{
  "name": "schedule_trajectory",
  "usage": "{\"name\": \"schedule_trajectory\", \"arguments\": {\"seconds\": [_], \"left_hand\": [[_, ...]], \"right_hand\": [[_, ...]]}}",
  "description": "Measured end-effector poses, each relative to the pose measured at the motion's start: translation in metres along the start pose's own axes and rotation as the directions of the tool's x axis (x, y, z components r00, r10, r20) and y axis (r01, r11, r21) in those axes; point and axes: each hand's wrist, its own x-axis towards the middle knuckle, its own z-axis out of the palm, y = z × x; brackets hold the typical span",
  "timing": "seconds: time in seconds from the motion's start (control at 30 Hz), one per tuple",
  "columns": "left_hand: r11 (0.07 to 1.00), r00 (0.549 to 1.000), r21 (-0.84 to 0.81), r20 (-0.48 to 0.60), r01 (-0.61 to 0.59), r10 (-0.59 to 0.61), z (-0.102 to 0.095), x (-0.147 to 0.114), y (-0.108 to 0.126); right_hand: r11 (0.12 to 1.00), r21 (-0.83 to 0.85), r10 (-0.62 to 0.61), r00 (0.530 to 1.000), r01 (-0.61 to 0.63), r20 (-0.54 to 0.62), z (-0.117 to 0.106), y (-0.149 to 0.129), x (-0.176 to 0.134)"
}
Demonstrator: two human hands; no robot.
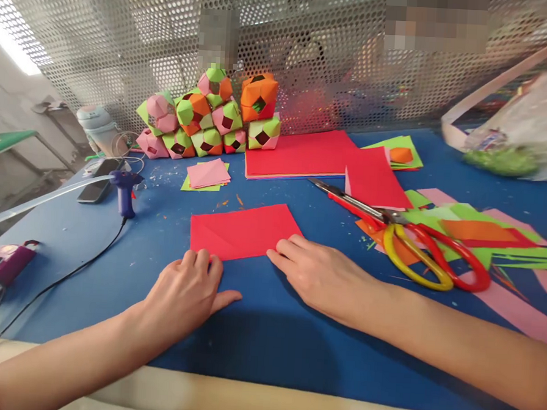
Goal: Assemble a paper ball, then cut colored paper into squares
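Note:
A red sheet of paper lies flat on the blue tabletop in front of me, with a faint diagonal crease at its left. My left hand rests at its near left corner, fingertips bent down on the edge and thumb stretched out to the side. At the near right corner, my right hand has its fingers pressed together on the paper; the underside of the grip is hidden. Large scissors with one red and one yellow handle lie right of the sheet, their blades slightly apart.
Folded paper modules are piled against the perforated metal screen. Small paper squares, a red paper stack and offcuts lie around. A glue gun, its cord, a phone and a purple power strip are left.

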Motion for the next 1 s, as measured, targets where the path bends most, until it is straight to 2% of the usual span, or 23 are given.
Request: {"name": "schedule_trajectory", "arguments": {"seconds": [0.07,0.17,0.33,0.4,0.53,0.67,0.73,0.83,1.0], "left_hand": [[1.000,1.000,-0.011,-0.009,-0.016,0.016,0.001,-0.003,-0.006],[1.000,1.000,0.003,-0.012,-0.012,0.012,0.003,-0.008,-0.014],[0.998,0.998,-0.013,0.020,0.064,-0.064,0.006,-0.016,-0.029],[0.994,0.995,-0.035,0.037,0.099,-0.097,0.005,-0.014,-0.038],[0.982,0.987,-0.108,0.055,0.157,-0.152,0.002,0.010,-0.051],[0.906,0.996,-0.414,0.027,0.089,-0.086,0.010,0.051,-0.046],[0.860,0.994,-0.499,0.084,0.108,-0.076,0.017,0.069,-0.039],[0.844,0.982,-0.524,0.187,0.116,-0.018,0.028,0.085,-0.030],[0.866,0.986,-0.490,0.164,0.102,-0.024,0.036,0.085,-0.035]], "right_hand": [[1.000,-0.016,0.017,0.999,-0.016,0.028,-0.003,0.009,-0.014],[0.991,-0.079,0.107,0.994,-0.104,0.024,-0.009,0.019,-0.031],[0.976,-0.115,0.190,0.980,-0.183,0.059,-0.022,0.035,-0.045],[0.964,-0.111,0.245,0.969,-0.240,0.029,-0.024,0.050,-0.048],[0.887,-0.157,0.426,0.901,-0.433,-0.080,-0.015,0.089,-0.051],[0.801,-0.256,0.548,0.835,-0.542,-0.052,0.005,0.109,-0.049],[0.790,-0.262,0.559,0.827,-0.553,-0.060,0.014,0.110,-0.048],[0.787,-0.244,0.563,0.822,-0.566,-0.091,0.020,0.108,-0.047],[0.827,-0.124,0.525,0.832,-0.549,-0.179,0.016,0.107,-0.050]]}}
